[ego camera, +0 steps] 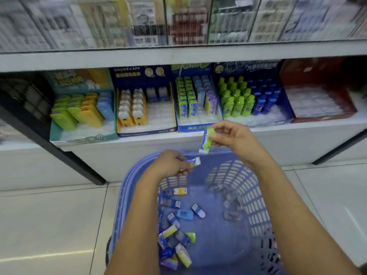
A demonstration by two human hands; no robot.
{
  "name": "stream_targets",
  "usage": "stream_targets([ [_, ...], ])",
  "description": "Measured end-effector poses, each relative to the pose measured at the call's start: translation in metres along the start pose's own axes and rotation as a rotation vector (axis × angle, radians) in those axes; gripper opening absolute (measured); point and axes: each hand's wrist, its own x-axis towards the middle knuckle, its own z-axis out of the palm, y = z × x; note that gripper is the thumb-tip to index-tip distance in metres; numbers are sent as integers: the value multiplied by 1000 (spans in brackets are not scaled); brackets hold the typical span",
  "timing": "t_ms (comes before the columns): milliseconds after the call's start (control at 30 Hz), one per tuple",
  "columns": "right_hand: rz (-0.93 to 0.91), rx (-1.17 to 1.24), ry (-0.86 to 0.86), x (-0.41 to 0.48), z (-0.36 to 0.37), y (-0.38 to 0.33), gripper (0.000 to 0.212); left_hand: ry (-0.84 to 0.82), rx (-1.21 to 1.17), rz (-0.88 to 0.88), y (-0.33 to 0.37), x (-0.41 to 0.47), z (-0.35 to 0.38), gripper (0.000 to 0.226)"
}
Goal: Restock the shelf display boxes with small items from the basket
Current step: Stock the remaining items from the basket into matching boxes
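Note:
A blue plastic basket [250, 187] stands on the floor below me, with several small packets [174, 241] loose on its bottom. My right hand [232, 135] pinches a green-and-white packet [206, 140] above the basket's far rim, just below the shelf edge. My left hand [170, 163] grips another small green-and-white packet [195, 161] over the basket's left side. On the shelf ahead, a blue display box [196, 127] holds rows of matching green packets, with bare tray at its front.
Along the white shelf [297, 139] stand a teal box [83, 135], a dark blue box with bear-shaped items [147, 132], a box of green and blue bottles [256, 120] and a red box [321, 118]. A black post [59, 147] slants at left. Tiled floor lies around.

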Motion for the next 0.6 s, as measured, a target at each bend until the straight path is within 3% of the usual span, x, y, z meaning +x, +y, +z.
stream_targets([
  [133, -234, -118, 248, 15, 7, -38, 23, 97, -83, 142, 26, -24, -16, 0],
  [233, -304, -267, 222, 29, 16, -51, 30, 212, -154, 218, 33, -35, -28, 13],
  [400, -269, -480, 141, 49, 27, -54, 11, 323, -264, 276, 36, -44, -41, 11],
  [600, -245, -851, 208, 68, 39, -53, 39, 460, -381, 302, 31, -37, -47, 12],
])
